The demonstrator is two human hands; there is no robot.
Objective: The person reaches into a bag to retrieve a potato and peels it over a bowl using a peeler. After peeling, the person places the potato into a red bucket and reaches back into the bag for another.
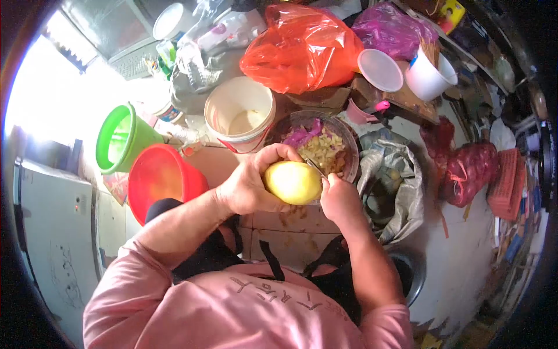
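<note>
My left hand is wrapped round a large, pale yellow peeled potato in front of my chest. My right hand grips a small peeler, whose metal blade lies against the potato's upper right side; its handle is mostly hidden in my fingers. Just beyond my hands, a wide round basin on the floor holds a heap of pale peelings and a piece of purple plastic. Scraps of peel are scattered on the tiles below the potato.
An open sack with round things inside stands right of the basin. To the left are a white bucket, a green bucket and a red bucket. Behind lies an orange plastic bag; far right, a red net bag.
</note>
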